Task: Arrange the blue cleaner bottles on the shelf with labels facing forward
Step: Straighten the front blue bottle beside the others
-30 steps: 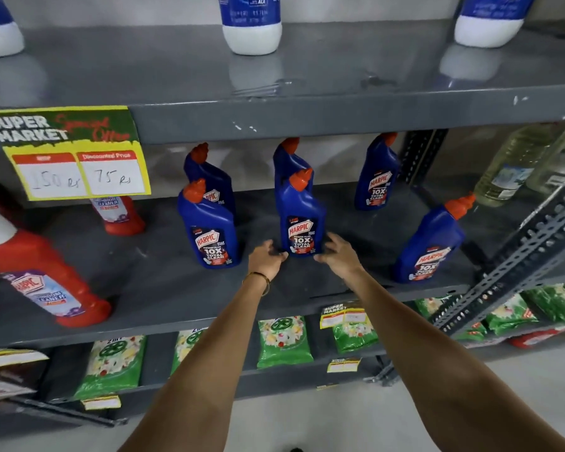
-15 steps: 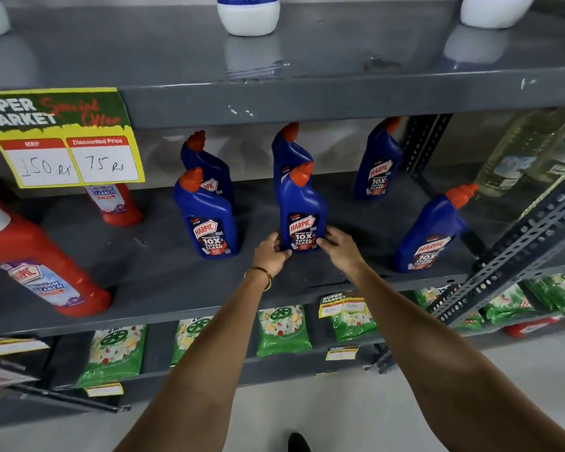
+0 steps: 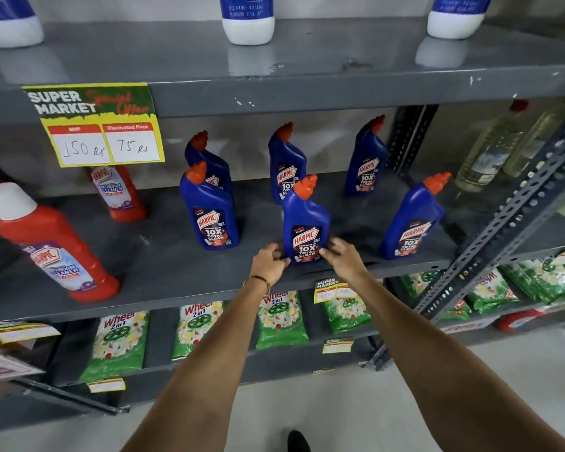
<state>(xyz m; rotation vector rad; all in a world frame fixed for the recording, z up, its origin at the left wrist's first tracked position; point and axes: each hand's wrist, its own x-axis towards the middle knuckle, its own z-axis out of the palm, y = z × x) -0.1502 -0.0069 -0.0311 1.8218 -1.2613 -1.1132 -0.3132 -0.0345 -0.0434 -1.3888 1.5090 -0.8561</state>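
Several blue Harpic cleaner bottles with orange caps stand on the grey middle shelf (image 3: 163, 265). The front middle bottle (image 3: 304, 220) stands upright with its label facing me. My left hand (image 3: 269, 262) grips its base from the left and my right hand (image 3: 341, 254) grips it from the right. A front left bottle (image 3: 209, 213) and a front right bottle (image 3: 411, 220) also show their labels. Three more blue bottles stand in the back row: left (image 3: 209, 158), middle (image 3: 284, 158), right (image 3: 367, 161). The back left one is mostly hidden.
Red Harpic bathroom cleaner bottles (image 3: 56, 249) stand at the shelf's left. A yellow price card (image 3: 101, 125) hangs from the upper shelf edge. A slanted metal brace (image 3: 503, 223) crosses at right. Green detergent packs (image 3: 281, 318) lie on the lower shelf. White-based bottles (image 3: 247, 17) stand on top.
Both hands stay on the front middle bottle's base. The bottle has shifted slightly toward the shelf's front edge, and my view has tilted a little.
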